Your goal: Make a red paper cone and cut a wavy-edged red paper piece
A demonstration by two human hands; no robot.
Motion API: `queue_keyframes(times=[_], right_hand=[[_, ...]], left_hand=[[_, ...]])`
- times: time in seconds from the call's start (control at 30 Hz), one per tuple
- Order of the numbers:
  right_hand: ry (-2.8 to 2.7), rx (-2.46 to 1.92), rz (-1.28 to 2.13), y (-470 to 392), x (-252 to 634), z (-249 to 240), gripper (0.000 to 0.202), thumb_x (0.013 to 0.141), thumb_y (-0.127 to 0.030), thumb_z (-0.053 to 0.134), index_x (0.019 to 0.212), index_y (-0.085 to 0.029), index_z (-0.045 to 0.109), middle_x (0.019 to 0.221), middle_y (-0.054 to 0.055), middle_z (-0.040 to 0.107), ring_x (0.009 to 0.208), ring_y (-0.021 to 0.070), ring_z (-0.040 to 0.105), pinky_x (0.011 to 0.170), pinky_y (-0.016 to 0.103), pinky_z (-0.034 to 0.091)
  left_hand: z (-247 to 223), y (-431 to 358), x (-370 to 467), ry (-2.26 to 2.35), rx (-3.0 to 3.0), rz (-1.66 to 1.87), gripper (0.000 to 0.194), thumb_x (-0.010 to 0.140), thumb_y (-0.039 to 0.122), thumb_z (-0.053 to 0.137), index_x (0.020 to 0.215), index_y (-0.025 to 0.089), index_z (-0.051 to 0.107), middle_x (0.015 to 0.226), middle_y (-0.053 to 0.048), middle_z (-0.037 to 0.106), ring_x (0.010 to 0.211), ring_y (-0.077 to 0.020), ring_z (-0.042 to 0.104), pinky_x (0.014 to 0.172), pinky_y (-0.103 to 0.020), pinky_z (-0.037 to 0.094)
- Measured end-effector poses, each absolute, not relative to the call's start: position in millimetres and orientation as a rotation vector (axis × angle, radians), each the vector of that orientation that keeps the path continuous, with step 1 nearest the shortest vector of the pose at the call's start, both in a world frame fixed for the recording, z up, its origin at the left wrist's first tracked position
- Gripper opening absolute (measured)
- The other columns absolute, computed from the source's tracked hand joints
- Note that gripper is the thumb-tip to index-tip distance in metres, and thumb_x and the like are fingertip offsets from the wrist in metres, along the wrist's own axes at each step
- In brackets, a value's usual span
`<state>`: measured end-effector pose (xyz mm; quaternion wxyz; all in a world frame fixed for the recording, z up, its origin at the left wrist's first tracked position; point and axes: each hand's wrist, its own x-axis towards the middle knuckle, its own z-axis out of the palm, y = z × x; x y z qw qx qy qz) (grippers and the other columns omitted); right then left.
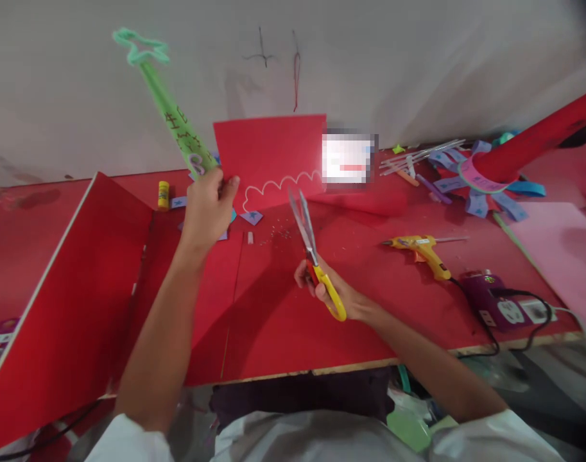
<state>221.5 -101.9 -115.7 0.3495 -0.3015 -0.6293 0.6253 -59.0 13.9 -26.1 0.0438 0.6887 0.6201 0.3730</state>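
My left hand (206, 208) is closed at the left edge of a red sheet of card (271, 147), thumb in front. The sheet stands upright near the wall, with a white wavy line drawn along its lower part. A pair of scissors (314, 247) with yellow and red handles is in my right hand (338, 289), its blades slightly apart and pointing up towards the sheet's lower part. Just behind my left hand rises a green tube (170, 112) with handwriting, topped by a fuzzy green star outline (141, 46). My fingers hide its lower end.
A glue stick (163, 195), an eraser (250, 238) and paper scraps (252, 217) lie on the red table (283, 321). To the right are a yellow glue gun (420, 250), a purple power socket (497, 301) with cables and a red tube (547, 138). A red panel (76, 301) stands left.
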Motion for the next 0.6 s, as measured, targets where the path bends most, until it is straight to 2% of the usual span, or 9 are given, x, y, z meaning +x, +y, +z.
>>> queue_keyframes(times=[0.13, 0.23, 0.33, 0.4, 0.53, 0.6], right_hand=[[-1.709, -0.850, 1.669, -98.9, 222.5, -115.7, 0.071, 0.090, -0.092, 0.058, 0.108, -0.024, 0.052, 0.097, 0.001, 0.055, 0.078, 0.0149, 0.049, 0.067, 0.029, 0.045], [-1.698, -0.907, 1.693, -95.1, 229.3, -115.5, 0.068, 0.093, -0.089, 0.057, 0.109, -0.023, 0.053, 0.098, 0.003, 0.056, 0.080, 0.0162, 0.051, 0.068, 0.029, 0.047], [-1.788, -0.892, 1.660, -94.6, 239.8, -115.4, 0.065, 0.101, -0.083, 0.050, 0.125, -0.023, 0.056, 0.111, 0.007, 0.060, 0.087, 0.0176, 0.055, 0.077, 0.032, 0.051], [-1.858, -0.890, 1.600, -95.2, 244.2, -116.2, 0.066, 0.102, -0.082, 0.051, 0.134, -0.024, 0.055, 0.120, 0.009, 0.061, 0.094, 0.0195, 0.057, 0.084, 0.035, 0.052], [-1.752, -0.930, 1.522, -94.0, 241.8, -118.8, 0.072, 0.095, -0.091, 0.051, 0.117, -0.023, 0.057, 0.107, 0.006, 0.059, 0.083, 0.0183, 0.054, 0.074, 0.033, 0.049], [-1.745, -0.904, 1.537, -92.2, 238.1, -118.1, 0.075, 0.092, -0.095, 0.049, 0.108, -0.022, 0.056, 0.098, 0.004, 0.058, 0.077, 0.0173, 0.052, 0.069, 0.032, 0.046]], left_hand=[[-26.1, 38.7, -57.6, 1.705, 1.820, 1.432, 0.036, 0.110, 0.031, 0.061, 0.084, 0.025, 0.037, 0.073, 0.005, 0.038, 0.053, -0.0104, 0.037, 0.055, -0.029, 0.030], [-27.0, 44.3, -54.4, 1.522, 1.679, 1.547, 0.037, 0.112, 0.038, 0.063, 0.090, 0.025, 0.036, 0.076, 0.007, 0.040, 0.049, -0.0056, 0.036, 0.047, -0.024, 0.031], [-19.9, 37.2, -50.0, 1.416, 1.739, 1.643, 0.040, 0.108, 0.039, 0.070, 0.090, 0.024, 0.038, 0.072, 0.009, 0.042, 0.046, -0.0032, 0.038, 0.043, -0.023, 0.029], [-10.0, 27.5, -45.2, 1.344, 1.774, 1.714, 0.036, 0.108, 0.036, 0.072, 0.092, 0.024, 0.041, 0.070, 0.010, 0.042, 0.043, -0.0032, 0.038, 0.042, -0.024, 0.030], [12.6, 6.6, -30.9, 1.228, 1.782, 1.732, 0.030, 0.107, 0.023, 0.071, 0.094, 0.026, 0.044, 0.067, 0.010, 0.046, 0.044, -0.0059, 0.045, 0.045, -0.026, 0.033], [19.3, -0.5, -23.3, 1.163, 1.796, 1.747, 0.031, 0.108, 0.025, 0.070, 0.092, 0.027, 0.042, 0.062, 0.011, 0.046, 0.039, -0.0075, 0.045, 0.040, -0.028, 0.031]])
